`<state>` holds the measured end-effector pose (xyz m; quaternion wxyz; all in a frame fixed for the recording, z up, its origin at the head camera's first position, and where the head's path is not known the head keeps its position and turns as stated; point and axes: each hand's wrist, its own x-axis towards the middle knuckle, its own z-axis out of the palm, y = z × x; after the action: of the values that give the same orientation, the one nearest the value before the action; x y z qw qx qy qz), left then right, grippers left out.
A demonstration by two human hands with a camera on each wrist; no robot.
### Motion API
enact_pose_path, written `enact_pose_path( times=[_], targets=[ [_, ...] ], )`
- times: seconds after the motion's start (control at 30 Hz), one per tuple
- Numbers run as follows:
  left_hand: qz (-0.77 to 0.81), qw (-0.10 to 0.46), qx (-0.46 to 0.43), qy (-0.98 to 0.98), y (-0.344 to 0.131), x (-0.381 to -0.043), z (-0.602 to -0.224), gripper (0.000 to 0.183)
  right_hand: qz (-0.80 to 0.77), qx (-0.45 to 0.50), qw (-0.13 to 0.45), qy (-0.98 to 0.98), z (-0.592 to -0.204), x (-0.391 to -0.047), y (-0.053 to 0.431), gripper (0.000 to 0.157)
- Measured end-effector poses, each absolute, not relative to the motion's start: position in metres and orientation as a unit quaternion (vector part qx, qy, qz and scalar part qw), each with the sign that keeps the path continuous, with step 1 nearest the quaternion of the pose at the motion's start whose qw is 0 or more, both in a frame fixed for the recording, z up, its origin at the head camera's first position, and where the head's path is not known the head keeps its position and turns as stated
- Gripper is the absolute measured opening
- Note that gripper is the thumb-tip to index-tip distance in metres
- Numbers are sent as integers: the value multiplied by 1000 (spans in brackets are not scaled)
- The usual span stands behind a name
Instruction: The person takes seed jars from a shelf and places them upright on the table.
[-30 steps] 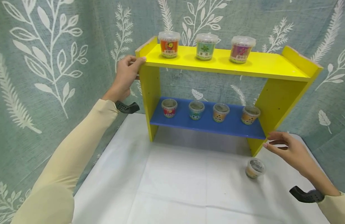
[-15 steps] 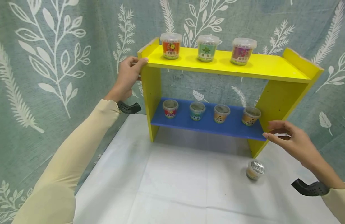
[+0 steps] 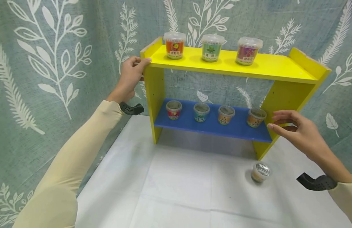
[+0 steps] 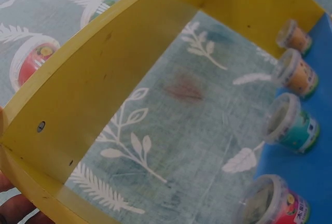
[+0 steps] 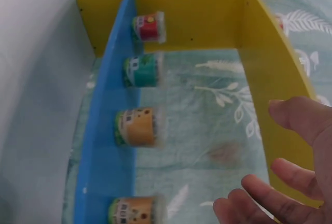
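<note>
My left hand (image 3: 130, 76) grips the upper left corner of a yellow shelf unit (image 3: 296, 68), thumb on the top board's front edge; its fingertips (image 4: 18, 208) show behind the yellow side panel in the left wrist view. My right hand (image 3: 301, 133) is raised by the unit's right side panel, fingers loosely bent with nothing between them. Nearest to it on the blue lower board (image 3: 193, 126) is an orange-labelled plastic tub (image 3: 256, 118). To that tub's left stand another orange tub (image 3: 225, 115), a teal tub (image 3: 201, 112) and a red tub (image 3: 173, 110).
Three larger lidded tubs stand on the top board: orange (image 3: 174, 46), green (image 3: 211, 48) and purple (image 3: 248, 51). One small tub (image 3: 260, 172) sits on the white tablecloth (image 3: 179, 183) in front of the unit's right leg. A patterned green curtain (image 3: 101, 38) hangs behind.
My right hand has risen from beside the unit's lower right leg to the level of the blue board's tubs. The left hand keeps its grip on the corner.
</note>
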<state>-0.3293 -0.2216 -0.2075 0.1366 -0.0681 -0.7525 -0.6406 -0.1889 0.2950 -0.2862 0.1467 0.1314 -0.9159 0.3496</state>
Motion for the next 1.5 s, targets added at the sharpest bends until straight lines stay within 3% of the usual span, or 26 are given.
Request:
enact_pose_path(
  times=[0.77, 1.5],
  targets=[
    [-647, 136, -70, -747, -221, -329, -207, 38, 363, 165, 221, -890, -229, -206, 272, 49],
    [-647, 143, -71, -746, -221, -330, -208, 37, 398, 164, 226, -874, -183, -230, 255, 42]
  ],
)
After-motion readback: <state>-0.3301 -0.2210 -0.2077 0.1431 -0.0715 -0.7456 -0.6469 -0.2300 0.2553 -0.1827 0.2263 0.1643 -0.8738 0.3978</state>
